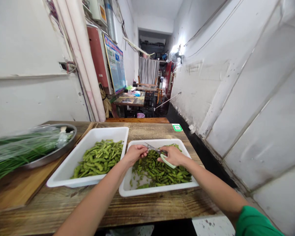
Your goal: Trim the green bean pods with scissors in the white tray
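My right hand (173,155) grips a pair of scissors with pale green handles (167,161). Their blades are spread and point left, toward my left hand (135,154). The fingertips of that hand are pinched together, and what is between them is too small to make out. Both hands are over the right white tray (159,189), which holds green edamame pods (172,176) mixed with small trimmings toward its left side. Beside it, the left white tray (82,181) contains a heap of edamame pods (98,159).
Both trays stand on a wooden table (127,209). At the left, a metal bowl (72,131) with bagged green stalks (27,147) rests on a wooden board (19,193). A green QR-code card (177,127) lies at the far right corner. Another table (131,100) stands farther back.
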